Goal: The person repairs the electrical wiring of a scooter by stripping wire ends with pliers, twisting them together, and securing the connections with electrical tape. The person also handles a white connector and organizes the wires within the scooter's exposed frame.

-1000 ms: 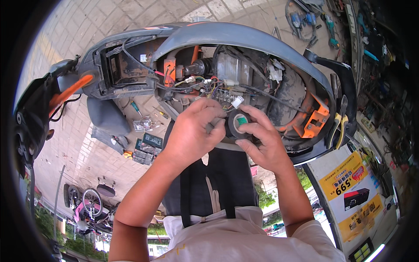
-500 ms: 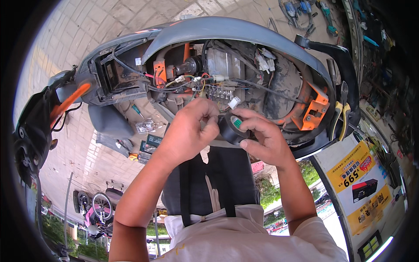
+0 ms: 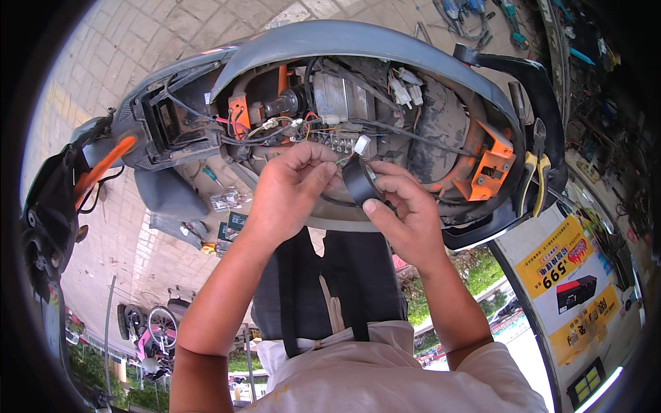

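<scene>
A roll of black electrical tape (image 3: 359, 182) is gripped between the thumb and fingers of my right hand (image 3: 407, 213), its outer face turned up. Beside it, my left hand (image 3: 292, 184) is closed in a pinch, with a thin greenish wire (image 3: 342, 161) showing at the fingertips. A white plug connector (image 3: 361, 144) stands just above the tape roll. Both hands are over the near side of an opened scooter body (image 3: 323, 41). Beyond them lie a terminal block (image 3: 352, 142), bundled coloured wires (image 3: 275, 125) and a finned metal box (image 3: 337, 96).
Yellow-handled pliers (image 3: 536, 172) hang at the scooter's right end, near an orange bracket (image 3: 492, 165). Several white connectors (image 3: 405, 89) sit at the far side of the bay. A screwdriver (image 3: 212, 175) and small parts lie on the paving at left. Power tools (image 3: 513, 24) rest at upper right.
The tape roll has tilted more upright in my right hand, its inner core turning out of sight. Both hands have shifted slightly left in the picture, as has the scooter.
</scene>
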Available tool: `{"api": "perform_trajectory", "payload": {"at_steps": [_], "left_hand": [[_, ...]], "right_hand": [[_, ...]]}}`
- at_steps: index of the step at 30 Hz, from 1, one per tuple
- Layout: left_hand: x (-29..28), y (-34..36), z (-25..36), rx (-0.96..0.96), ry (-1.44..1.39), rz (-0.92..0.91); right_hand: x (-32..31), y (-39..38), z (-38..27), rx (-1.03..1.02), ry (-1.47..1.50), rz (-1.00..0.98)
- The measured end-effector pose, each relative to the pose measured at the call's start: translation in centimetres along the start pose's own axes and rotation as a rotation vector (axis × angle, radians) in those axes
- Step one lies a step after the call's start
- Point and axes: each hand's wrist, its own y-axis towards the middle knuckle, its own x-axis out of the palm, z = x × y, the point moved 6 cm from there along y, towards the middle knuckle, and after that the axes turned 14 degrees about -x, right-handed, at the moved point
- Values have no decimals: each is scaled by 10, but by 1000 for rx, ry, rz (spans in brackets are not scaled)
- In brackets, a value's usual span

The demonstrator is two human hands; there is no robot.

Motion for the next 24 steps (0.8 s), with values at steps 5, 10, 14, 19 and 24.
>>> {"api": "perform_trajectory", "payload": {"at_steps": [5,10,14,19,24], "left_hand": [[3,1,1,-11,-20,24],[4,1,3,-36,25,17],[4,3,5,-45,57,9],[5,4,11,-103,33,-35],[2,6,16,-93,213,-111]], "right_hand": [[-1,0,1,35,18,20],[-1,0,3,76,93,66],[-2,1,-2,95,85,56],[-7,-1,1,53,-15,15],[-8,2,0,69,-24,0]]}}
